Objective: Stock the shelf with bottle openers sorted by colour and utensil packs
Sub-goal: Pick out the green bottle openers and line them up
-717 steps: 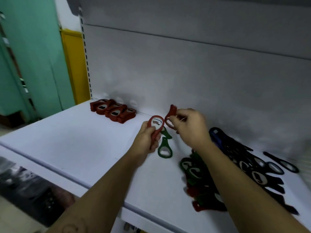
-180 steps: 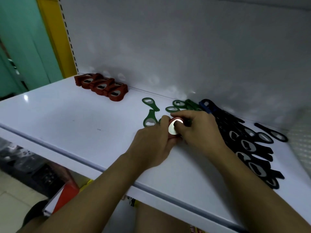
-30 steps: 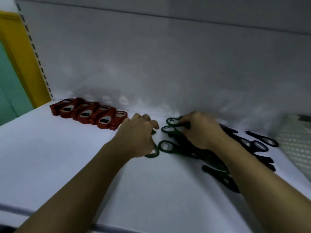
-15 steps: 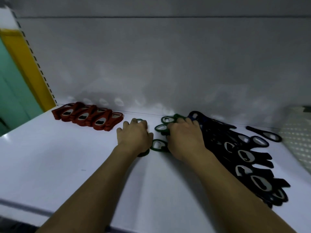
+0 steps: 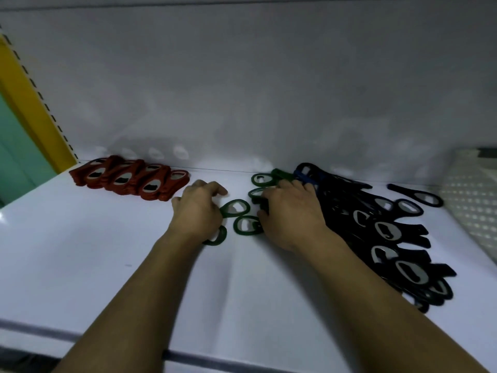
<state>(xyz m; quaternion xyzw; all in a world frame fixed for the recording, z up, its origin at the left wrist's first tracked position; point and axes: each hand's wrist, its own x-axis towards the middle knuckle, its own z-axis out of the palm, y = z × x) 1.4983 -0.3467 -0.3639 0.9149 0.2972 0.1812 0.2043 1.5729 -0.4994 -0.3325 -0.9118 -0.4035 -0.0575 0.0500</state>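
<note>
**Q:** What fills the head view?

**A:** A wide white shelf [image 5: 80, 251] against a grey back panel [image 5: 242, 90]. Two bare forearms reach in from the bottom edge.

**Q:** Where are the bottle openers?

**A:** There are three colour groups along the back half of the shelf. The biggest is a loose dark heap [image 5: 382, 230] of black and navy openers, fanned down the right side. A tidy overlapping red row [image 5: 129, 179] lies at the back left. The green openers [image 5: 235, 208] lie scattered between them.

**Q:** And the hands?

**A:** The left hand [image 5: 197, 211] is palm down with its fingers bent. One green opener shows under the heel of the hand, and I cannot tell whether it is gripped. The right hand [image 5: 291, 211] lies fairly flat on several green handles, pressing on them, not clasping.

**Q:** How far along is the stocking?

**A:** Red looks finished. Green seems to be the step in hand, as those openers are not yet lined up. The dark heap looks unsorted, and one stray black opener [image 5: 419, 197] lies apart at the back right.

**Q:** Any utensil packs?

**A:** None that I can identify. A pale dotted object [image 5: 473, 200] sits at the right edge, too unclear to name.
</note>
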